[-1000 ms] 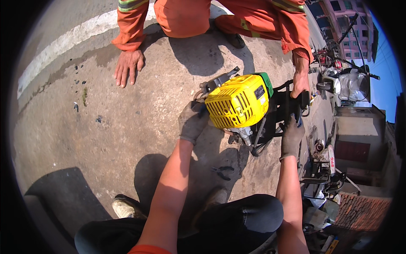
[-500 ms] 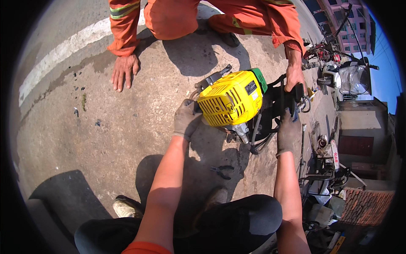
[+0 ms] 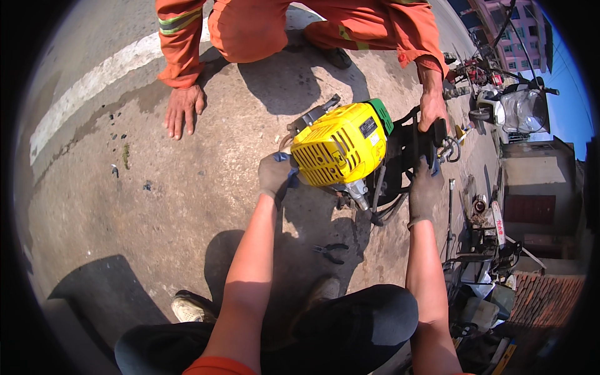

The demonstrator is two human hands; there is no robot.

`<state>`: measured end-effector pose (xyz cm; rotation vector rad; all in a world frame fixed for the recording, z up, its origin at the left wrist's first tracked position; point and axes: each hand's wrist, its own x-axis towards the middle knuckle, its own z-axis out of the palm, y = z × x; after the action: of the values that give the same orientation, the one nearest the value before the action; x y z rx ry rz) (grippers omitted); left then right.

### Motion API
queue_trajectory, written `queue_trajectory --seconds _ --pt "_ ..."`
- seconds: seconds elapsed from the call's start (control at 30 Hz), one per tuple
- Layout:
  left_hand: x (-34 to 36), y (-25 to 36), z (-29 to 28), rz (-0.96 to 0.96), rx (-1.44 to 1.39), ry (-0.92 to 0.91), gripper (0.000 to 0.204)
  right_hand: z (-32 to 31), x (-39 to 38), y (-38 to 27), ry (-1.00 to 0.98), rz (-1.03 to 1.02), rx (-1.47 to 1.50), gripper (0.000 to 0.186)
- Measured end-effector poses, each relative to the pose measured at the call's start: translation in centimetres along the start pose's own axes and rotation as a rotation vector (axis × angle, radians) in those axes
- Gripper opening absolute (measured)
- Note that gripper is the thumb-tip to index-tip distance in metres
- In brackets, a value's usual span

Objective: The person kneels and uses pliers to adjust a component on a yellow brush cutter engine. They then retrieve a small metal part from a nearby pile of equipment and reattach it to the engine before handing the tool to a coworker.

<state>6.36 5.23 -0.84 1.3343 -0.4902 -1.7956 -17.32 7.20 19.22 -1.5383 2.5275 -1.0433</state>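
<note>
A small engine (image 3: 340,147) with a slotted yellow cover and a green end piece sits tilted over the pavement, joined to a black frame (image 3: 409,147) with hoses. My left hand (image 3: 275,174), in a grey glove with blue on the palm side, grips the engine's left end; its fingertips are partly hidden. On the right, my gloved right hand (image 3: 426,190) is closed on the near end of the frame. A co-worker's bare hand (image 3: 432,111) grasps the frame just beyond mine. Their other hand (image 3: 185,111) lies flat on the ground.
Pliers (image 3: 330,252) with dark handles lie between the engine and my feet. The co-worker in orange clothing (image 3: 250,31) crouches opposite. Along the right are a long rod (image 3: 450,212), a chainsaw bar (image 3: 498,223), assorted parts and a parked scooter (image 3: 500,111).
The blue palm side of my left glove now shows beside the engine. The engine, my right hand and the co-worker's hands stay almost where they were; the view shifted slightly.
</note>
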Motion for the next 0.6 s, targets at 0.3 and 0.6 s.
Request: queue_trajectory --seconds 0.3,0.6 --pt "-0.5 0.6 0.6 0.043 -0.065 0.029 0.023 0.4 0.4 0.8 -0.007 0.023 0.072 0.030" --pt "0.0 -0.6 -1.5 0.635 0.700 0.060 0.029 0.2 -0.1 -0.4 -0.027 0.023 0.054 0.029"
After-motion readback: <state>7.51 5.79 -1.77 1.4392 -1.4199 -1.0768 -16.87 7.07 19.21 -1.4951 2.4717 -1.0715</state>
